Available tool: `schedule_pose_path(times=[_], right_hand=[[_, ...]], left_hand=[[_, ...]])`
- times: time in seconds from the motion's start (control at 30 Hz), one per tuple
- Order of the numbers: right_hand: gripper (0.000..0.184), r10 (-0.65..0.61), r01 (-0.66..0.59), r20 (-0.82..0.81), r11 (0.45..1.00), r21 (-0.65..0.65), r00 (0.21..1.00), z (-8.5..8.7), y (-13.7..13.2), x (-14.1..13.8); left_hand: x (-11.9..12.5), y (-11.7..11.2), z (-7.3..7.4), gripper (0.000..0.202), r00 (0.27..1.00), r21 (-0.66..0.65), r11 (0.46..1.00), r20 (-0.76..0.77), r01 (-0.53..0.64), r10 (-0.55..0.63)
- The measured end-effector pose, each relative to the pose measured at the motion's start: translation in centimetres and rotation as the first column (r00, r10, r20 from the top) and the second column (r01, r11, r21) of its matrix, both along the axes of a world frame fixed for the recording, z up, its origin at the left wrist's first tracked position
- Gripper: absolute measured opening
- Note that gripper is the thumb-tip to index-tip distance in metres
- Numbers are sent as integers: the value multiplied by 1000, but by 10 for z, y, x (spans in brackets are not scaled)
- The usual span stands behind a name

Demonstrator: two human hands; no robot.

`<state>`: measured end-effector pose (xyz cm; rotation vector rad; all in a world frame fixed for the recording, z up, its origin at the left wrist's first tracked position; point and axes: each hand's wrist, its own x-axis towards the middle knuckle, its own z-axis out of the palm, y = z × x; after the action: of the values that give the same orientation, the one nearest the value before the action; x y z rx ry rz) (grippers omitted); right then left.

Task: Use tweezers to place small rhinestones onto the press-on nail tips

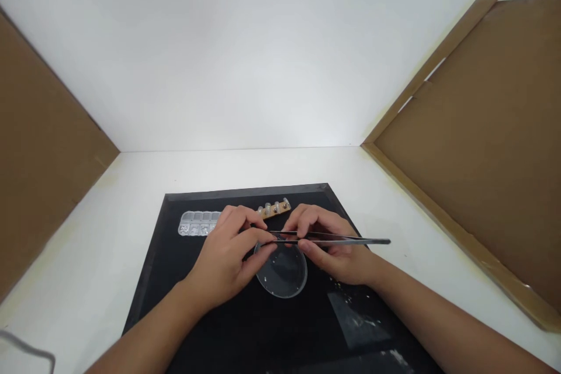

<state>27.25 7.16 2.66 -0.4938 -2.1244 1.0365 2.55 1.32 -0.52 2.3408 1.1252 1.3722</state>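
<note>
My right hand (331,239) is closed around a pair of metal tweezers (346,241), which lie nearly level with their joined end pointing right. The tweezers' two arms are apart as they run left to the fingertips of my left hand (232,251). That hand is closed in a pinch at the tips; what sits between its fingers is too small and hidden to name. Just below the fingertips is a round clear dish (283,274) with a few tiny bits in it. Behind the hands lies a tan strip (275,210) bearing several small clear pieces, partly covered by my left hand.
A clear compartment box (199,224) with small shiny bits lies left of my left hand on the black mat (219,327). A transparent sheet (357,321) and scattered specks lie at the mat's right. Cardboard panels (477,140) flank the white table (144,172).
</note>
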Motion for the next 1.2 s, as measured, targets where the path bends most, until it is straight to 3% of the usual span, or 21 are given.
schedule_pose_path(times=[0.17, 0.27, 0.53, 0.83, 1.2], right_hand=[[9, 11, -10, 7, 997, -76, 1000, 1, 1, 6], [23, -1, 7, 36, 987, -163, 999, 3, 0, 8], [20, -5, 4, -5, 987, -158, 1000, 10, 2, 10], [31, -26, 17, -41, 978, -206, 999, 12, -1, 12], [24, 19, -36, -73, 970, -240, 997, 11, -3, 3]], left_hand=[[3, -2, 4, 9, 991, -140, 990, 131, 30, -12], [1, -1, 4, 10, 986, -200, 977, 163, 69, -36], [0, 2, 4, 10, 937, -296, 944, 347, 144, -34], [2, 0, 1, 11, 870, -271, 941, 491, 202, -46], [-1, 1, 6, 3, 938, -96, 992, 343, 81, -43]])
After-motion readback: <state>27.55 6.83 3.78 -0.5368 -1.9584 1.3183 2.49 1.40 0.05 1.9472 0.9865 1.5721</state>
